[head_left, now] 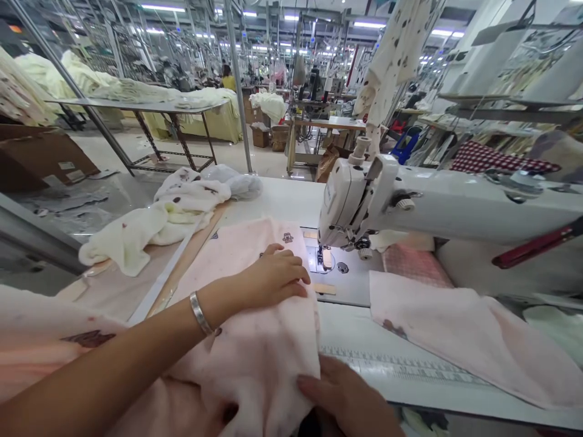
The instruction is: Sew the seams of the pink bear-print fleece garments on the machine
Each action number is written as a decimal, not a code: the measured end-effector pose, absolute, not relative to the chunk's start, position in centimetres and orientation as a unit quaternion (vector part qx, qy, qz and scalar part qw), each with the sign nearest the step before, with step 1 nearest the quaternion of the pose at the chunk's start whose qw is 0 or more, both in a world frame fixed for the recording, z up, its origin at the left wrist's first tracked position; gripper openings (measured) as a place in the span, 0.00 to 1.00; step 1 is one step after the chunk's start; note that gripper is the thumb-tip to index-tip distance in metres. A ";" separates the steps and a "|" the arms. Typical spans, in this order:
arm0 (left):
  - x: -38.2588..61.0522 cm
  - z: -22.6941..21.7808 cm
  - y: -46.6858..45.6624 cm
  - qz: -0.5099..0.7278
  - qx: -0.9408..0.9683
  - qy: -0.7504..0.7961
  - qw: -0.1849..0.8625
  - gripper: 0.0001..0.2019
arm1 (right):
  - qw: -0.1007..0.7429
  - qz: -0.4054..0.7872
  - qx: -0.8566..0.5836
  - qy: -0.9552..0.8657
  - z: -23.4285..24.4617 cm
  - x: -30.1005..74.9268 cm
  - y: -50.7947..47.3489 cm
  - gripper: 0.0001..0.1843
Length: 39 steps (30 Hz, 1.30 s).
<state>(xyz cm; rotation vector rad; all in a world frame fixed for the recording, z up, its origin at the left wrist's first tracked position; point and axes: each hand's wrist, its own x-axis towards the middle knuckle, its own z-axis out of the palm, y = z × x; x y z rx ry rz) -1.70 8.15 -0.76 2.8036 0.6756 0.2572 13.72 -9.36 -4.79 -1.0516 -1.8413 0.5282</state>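
A pale pink printed cloth (255,340) lies on the sewing table in front of me. My left hand (273,276) rests flat on top of it, fingers together and stretched toward the needle plate (325,261). A silver bracelet sits on that wrist. My right hand (346,394) is at the bottom edge and grips the cloth's lower right edge from beneath. The white sewing machine (364,194) stands just right of the cloth, its presser foot over the plate.
A second pink piece (460,334) lies to the right under the machine arm. Cream printed garments (159,218) are heaped at the table's left. A ruler strip (401,367) runs along the front edge. Further tables, boxes and a distant person fill the hall.
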 end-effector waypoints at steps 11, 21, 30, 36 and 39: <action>0.8 -0.7 7.7 0.048 0.954 0.294 0.047 0.07 | 0.334 0.045 -0.385 -0.859 -4.5 16.0 -6.4 0.13; -0.5 -3.1 2.5 0.063 0.941 0.327 0.051 0.14 | 0.310 0.002 -0.350 -0.884 -3.9 17.2 -5.2 0.12; -0.3 -2.9 7.5 0.179 0.925 0.301 0.146 0.11 | 0.300 -0.095 -0.351 -0.882 -3.7 17.1 -2.7 0.13; 0.6 -1.9 9.0 0.146 0.929 0.306 0.146 0.10 | 0.346 -0.115 -0.351 -0.862 -4.4 16.7 -2.8 0.12; 1.0 -1.4 9.9 0.118 0.933 0.305 0.153 0.06 | 0.351 -0.115 -0.361 -0.856 -4.8 16.7 -2.8 0.12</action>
